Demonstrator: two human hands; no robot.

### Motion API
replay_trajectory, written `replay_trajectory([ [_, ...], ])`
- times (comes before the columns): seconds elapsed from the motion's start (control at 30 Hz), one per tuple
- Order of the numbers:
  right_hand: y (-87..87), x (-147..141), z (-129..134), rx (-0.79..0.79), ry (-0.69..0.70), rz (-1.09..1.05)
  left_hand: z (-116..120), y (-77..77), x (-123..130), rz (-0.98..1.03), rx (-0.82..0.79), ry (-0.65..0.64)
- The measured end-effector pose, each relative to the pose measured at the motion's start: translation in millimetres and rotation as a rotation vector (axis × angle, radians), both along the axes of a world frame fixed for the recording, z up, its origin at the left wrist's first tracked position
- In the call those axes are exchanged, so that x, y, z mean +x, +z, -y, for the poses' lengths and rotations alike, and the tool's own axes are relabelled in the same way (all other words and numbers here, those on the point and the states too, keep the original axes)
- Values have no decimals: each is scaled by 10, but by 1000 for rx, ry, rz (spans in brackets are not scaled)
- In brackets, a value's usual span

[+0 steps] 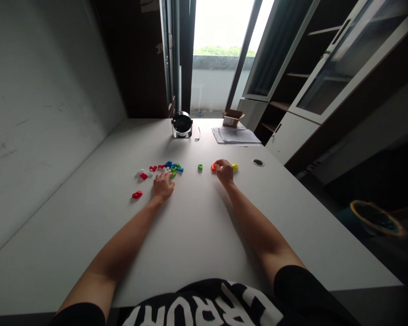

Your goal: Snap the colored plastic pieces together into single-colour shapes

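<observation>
Small red, white, blue and green pieces lie in a loose pile on the left, with blue pieces point(169, 164) at its back. My left hand point(163, 186) rests at the pile's front edge, fingers apart, beside a green piece point(173, 174). A red piece point(137, 194) lies apart at the front left. Toward the middle sits a single green piece point(200, 167). My right hand point(224, 171) is closed at an orange piece point(213, 167), its fingertips partly hidden. Just right of that hand is a yellow piece point(235, 167).
A round black device point(182, 124) stands at the back of the white table point(197, 235), near a short cord point(197, 135). Papers point(236, 136) and an open cardboard box point(232, 117) are at the back right. A round cable hole point(258, 162) lies right of the yellow piece.
</observation>
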State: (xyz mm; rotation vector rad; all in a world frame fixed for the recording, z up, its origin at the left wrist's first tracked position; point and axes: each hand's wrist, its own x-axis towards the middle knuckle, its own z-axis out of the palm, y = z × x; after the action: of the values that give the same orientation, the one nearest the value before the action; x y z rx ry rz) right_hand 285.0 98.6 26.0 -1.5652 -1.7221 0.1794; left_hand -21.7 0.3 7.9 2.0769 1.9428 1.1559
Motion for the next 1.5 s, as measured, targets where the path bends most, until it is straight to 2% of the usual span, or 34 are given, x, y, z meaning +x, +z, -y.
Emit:
replay_trajectory([
  [0.1, 35, -210, 62, -29, 120, -75, -8, -6, 8, -6, -29, -45],
  [0.2, 37, -448, 172, -129, 243, -121, 3, 25, 27, -29, -62, -117],
  [0.33, 8, -708, 353, -246, 439, -85, 36, 85, 61, -56, -105, -206],
  [0.47, -7, -843, 495, -265, 557, -18, 54, 98, 63, -58, -74, -172],
  [0.57, -3, -887, 564, -237, 585, 6, 54, 88, 52, -82, -73, -137],
  [0.77, 10, -930, 645, -176, 591, 38, 82, 132, 65, -80, -46, -214],
  [1.07, 10, -893, 587, -232, 664, -15, 122, 194, 102, -16, -22, -267],
  [1.3, -71, -842, 534, -245, 635, -121, 109, 170, 105, 105, -113, -270],
  [1.5, -152, -855, 512, -212, 675, -183, 109, 204, 76, 128, -186, -269],
])
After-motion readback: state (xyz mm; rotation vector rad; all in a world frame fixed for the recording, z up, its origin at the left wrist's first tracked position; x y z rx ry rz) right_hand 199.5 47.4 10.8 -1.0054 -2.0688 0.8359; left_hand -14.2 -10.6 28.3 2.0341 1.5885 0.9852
